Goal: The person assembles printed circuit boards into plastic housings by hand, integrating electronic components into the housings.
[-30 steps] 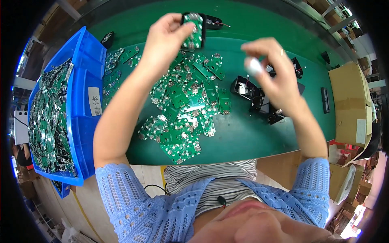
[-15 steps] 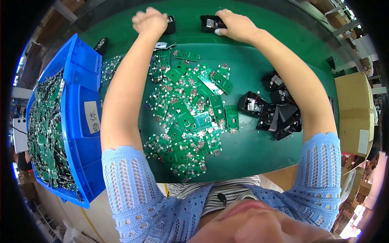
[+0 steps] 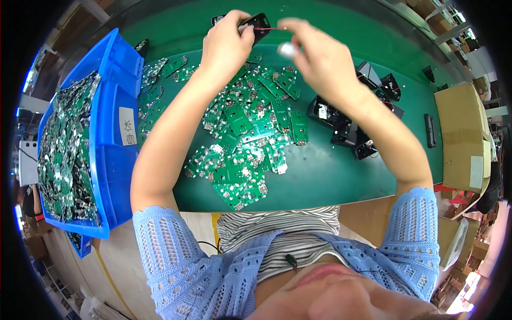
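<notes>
My left hand [image 3: 228, 45] is closed on a black plastic housing [image 3: 261, 23] above the far side of the table. A thin red wire [image 3: 274, 28] runs out of the housing toward my right hand [image 3: 320, 58]. That hand, partly smeared by motion, has its thumb and index finger apart, with a white cover on the thumb tip. The wire's end lies close to the index finger; no grip on it shows. Another black housing [image 3: 216, 20] sits just behind my left hand, partly hidden by it. Loose green circuit boards [image 3: 237, 120] lie heaped below both hands.
A blue bin [image 3: 114, 176] packed with circuit boards stands at the left. Several black housings with wires [image 3: 346, 130] are grouped under my right forearm. A black bar-shaped piece [image 3: 430, 130] and a cardboard box [image 3: 464, 138] are at the right edge of the green table [image 3: 213, 186].
My left hand has moved right and taken hold of a black housing. My right hand has let go of its housing and come nearer to me. The whole view has shifted slightly.
</notes>
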The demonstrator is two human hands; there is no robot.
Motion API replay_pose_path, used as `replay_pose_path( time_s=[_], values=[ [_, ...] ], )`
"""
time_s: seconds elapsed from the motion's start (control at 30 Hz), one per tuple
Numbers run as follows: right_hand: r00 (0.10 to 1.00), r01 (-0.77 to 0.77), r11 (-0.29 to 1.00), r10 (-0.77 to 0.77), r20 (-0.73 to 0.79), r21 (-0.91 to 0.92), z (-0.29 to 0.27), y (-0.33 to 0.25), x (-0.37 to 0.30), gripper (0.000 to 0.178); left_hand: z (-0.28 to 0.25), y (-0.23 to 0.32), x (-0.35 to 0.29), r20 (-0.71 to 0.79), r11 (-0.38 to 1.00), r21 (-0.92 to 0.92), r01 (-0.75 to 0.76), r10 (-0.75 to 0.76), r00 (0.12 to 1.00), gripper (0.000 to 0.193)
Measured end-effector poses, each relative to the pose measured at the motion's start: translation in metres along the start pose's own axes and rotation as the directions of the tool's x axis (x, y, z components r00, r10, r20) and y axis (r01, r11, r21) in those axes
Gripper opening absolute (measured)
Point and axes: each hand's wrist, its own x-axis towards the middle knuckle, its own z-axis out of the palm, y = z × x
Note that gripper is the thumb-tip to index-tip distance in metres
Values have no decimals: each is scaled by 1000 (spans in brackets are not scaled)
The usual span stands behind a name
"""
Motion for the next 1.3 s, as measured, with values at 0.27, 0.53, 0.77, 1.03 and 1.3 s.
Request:
replay_pose_path(
  time_s=[0.27,0.53,0.77,1.03,1.3],
  values=[
    [920,-157,976,201,336,-152,19,-5,-44,18,-27,48,-56,513,376,-720,583,-279,812,26],
    [673,-513,52,645,363,857,-20,-13,-59,25,-26,61,-89,429,357,-778,516,-297,853,26],
    [794,-165,-739,293,532,653,-26,-25,-71,26,-23,69,-94,362,503,-746,437,-245,900,26],
    [792,-203,-767,237,563,608,-22,-30,-73,24,-16,68,-95,317,580,-709,401,-246,916,24],
    [699,-406,-43,628,340,913,-21,-47,-71,30,-10,73,-100,333,377,-838,395,-220,917,31]
  ],
)
